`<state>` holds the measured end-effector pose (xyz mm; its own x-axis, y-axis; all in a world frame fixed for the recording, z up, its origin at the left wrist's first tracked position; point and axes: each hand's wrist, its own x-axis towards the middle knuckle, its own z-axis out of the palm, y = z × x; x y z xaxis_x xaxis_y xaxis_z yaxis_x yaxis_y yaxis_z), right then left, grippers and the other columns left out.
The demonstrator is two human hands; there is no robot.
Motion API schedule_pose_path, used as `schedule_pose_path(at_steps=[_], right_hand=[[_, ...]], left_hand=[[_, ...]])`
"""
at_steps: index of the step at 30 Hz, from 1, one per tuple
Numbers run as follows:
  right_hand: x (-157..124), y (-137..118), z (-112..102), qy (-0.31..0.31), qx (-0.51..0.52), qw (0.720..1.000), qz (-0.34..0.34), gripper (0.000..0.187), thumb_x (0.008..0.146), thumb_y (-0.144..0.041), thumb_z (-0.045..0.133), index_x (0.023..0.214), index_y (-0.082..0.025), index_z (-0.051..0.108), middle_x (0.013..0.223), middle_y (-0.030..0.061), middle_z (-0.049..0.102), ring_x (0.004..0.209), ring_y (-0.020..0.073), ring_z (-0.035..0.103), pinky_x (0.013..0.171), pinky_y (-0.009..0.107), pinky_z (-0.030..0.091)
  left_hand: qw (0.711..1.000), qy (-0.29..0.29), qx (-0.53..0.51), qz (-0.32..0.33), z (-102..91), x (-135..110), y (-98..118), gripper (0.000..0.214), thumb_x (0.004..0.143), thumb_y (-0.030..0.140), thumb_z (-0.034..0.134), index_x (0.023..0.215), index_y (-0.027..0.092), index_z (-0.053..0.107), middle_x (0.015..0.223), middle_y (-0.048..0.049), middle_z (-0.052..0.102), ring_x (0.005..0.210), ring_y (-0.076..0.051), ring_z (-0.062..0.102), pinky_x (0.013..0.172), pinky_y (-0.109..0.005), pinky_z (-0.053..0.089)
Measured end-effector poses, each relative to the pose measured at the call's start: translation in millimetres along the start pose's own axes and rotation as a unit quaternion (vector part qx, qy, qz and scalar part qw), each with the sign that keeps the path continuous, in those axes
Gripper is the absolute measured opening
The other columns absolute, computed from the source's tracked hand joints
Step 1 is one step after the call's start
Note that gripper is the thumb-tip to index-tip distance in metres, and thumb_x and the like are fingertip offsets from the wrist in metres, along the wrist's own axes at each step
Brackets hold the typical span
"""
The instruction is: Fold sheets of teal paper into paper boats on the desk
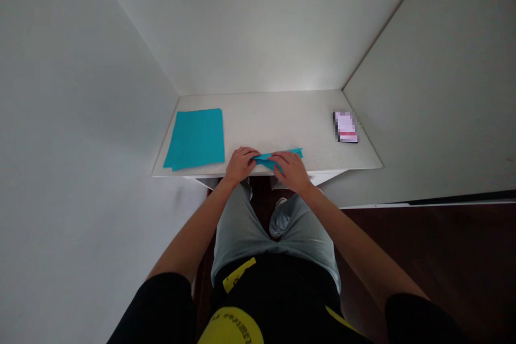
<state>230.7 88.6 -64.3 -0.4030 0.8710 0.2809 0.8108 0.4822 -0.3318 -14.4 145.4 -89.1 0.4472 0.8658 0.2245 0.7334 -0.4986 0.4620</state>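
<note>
A folded piece of teal paper [288, 153] lies near the front edge of a small white table [282, 118]. My left hand [241, 164] rests on its left end with the fingers curled down onto it. My right hand [292, 169] presses on its middle, fingers bent over the fold. Both hands hide most of the paper; only a narrow strip and its right tip show. A flat stack of teal paper sheets [196, 137] lies at the table's left side, apart from my hands.
A phone [345, 127] with a lit screen lies at the table's right side. White walls close in the table on the left, back and right. Below the table are my legs and dark wooden floor [443, 247].
</note>
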Motion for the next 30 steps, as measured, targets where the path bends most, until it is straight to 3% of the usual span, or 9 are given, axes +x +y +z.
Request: schedule_pose_path(at_steps=[4, 8, 11, 16, 21, 26, 30], right_hand=[[-4.8, -14.5, 14.9, -0.027, -0.005, 0.999, -0.017, 0.036, 0.108, -0.037, 0.055, 0.135, -0.022, 0.074, 0.134, 0.0125, 0.074, 0.121, 0.031, 0.064, 0.106, 0.045, 0.046], [-12.9, 1.6, 23.2, -0.028, -0.02, 0.999, 0.002, 0.049, 0.107, -0.047, 0.06, 0.15, -0.022, 0.064, 0.152, 0.0138, 0.067, 0.135, 0.0344, 0.059, 0.111, 0.048, 0.045], [-14.2, 8.9, 23.9, -0.041, -0.046, 0.998, 0.024, 0.046, 0.107, -0.047, 0.06, 0.145, -0.022, 0.066, 0.151, 0.0151, 0.067, 0.137, 0.0359, 0.057, 0.11, 0.048, 0.045], [-6.0, -4.5, 31.1, -0.02, -0.066, 0.997, 0.043, 0.045, 0.104, -0.052, 0.064, 0.134, -0.018, 0.068, 0.143, 0.0194, 0.067, 0.129, 0.0382, 0.058, 0.108, 0.049, 0.045], [-0.8, -20.5, 36.6, -0.012, -0.096, 0.993, 0.064, 0.046, 0.103, -0.058, 0.063, 0.127, -0.019, 0.071, 0.125, 0.0189, 0.07, 0.116, 0.0386, 0.057, 0.101, 0.049, 0.045], [2.8, -22.5, 33.6, 0.0, -0.08, 0.993, 0.089, 0.041, 0.106, -0.06, 0.06, 0.127, -0.029, 0.078, 0.127, 0.0153, 0.068, 0.116, 0.0357, 0.057, 0.1, 0.048, 0.043], [9.8, -21.4, 35.1, 0.016, -0.055, 0.992, 0.115, 0.037, 0.106, -0.058, 0.061, 0.118, -0.03, 0.082, 0.122, 0.0142, 0.068, 0.113, 0.0341, 0.057, 0.097, 0.046, 0.044]], left_hand=[[0.999, 0.029, -0.018, -0.028, 1.4, 1.1, -1.7, 0.033, 0.098, 0.017, 0.063, 0.128, 0.02, 0.078, 0.121, -0.0102, 0.079, 0.116, -0.027, 0.07, 0.108, -0.043, 0.053], [0.994, 0.036, -0.072, -0.072, 4.4, 2.4, -6.5, 0.039, 0.097, 0.024, 0.068, 0.136, 0.019, 0.073, 0.101, -0.0052, 0.079, 0.093, -0.022, 0.072, 0.097, -0.037, 0.056], [0.987, 0.037, -0.124, -0.097, 6.0, 2.9, -9.2, 0.044, 0.096, 0.026, 0.07, 0.14, 0.02, 0.068, 0.092, -0.0005, 0.075, 0.079, -0.017, 0.069, 0.084, -0.03, 0.056], [0.984, 0.071, -0.143, -0.077, 5.2, 2.7, -8.4, 0.047, 0.092, 0.022, 0.072, 0.138, 0.02, 0.069, 0.107, -0.0026, 0.077, 0.077, -0.014, 0.066, 0.085, -0.029, 0.056], [0.988, 0.05, -0.129, -0.068, 1.9, 3.8, -6.8, 0.039, 0.092, 0.024, 0.073, 0.131, 0.022, 0.075, 0.096, -0.0015, 0.077, 0.079, -0.016, 0.067, 0.084, -0.03, 0.056], [0.988, 0.051, -0.124, -0.071, -0.2, 4.8, -4.9, 0.034, 0.094, 0.027, 0.073, 0.128, 0.021, 0.076, 0.094, -0.0023, 0.077, 0.083, -0.018, 0.07, 0.087, -0.031, 0.056], [0.989, 0.054, -0.119, -0.067, 0.1, 4.8, -4.9, 0.029, 0.097, 0.025, 0.07, 0.124, 0.021, 0.077, 0.093, -0.0028, 0.078, 0.086, -0.018, 0.07, 0.09, -0.032, 0.056]])
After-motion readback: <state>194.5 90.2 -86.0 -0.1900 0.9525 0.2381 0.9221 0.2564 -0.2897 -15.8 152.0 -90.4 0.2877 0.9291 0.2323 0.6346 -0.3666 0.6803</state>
